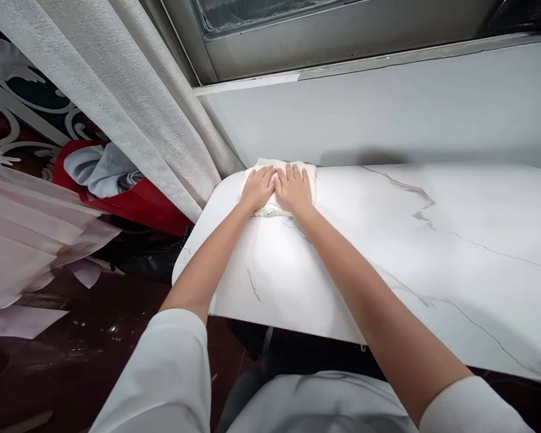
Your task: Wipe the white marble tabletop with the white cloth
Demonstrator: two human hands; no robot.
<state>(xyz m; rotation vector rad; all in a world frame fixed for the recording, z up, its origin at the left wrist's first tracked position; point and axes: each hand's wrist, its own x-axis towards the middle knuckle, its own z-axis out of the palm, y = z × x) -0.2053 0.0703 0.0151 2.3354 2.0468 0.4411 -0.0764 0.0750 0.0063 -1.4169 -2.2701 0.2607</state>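
Observation:
A white cloth [270,210] lies on the marble-patterned white table [415,252], at its back left part near the wall. My left hand [258,187] rests flat on the cloth with its fingers stretched forward. Beside it, my right hand [294,189] lies on the same cloth, fingers spread and pointing away from me. The two hands nearly meet at the thumbs. Part of the cloth is hidden under the palms, and its edges stick out behind, in front of and to the right of the hands.
A pale wall [388,114] stands behind the table, below a metal window frame [297,48]. A light curtain [130,90] hangs at the table's left corner. Further left are a red bag [157,207] holding grey fabric and a sheer pink cloth [31,228] above the dark floor.

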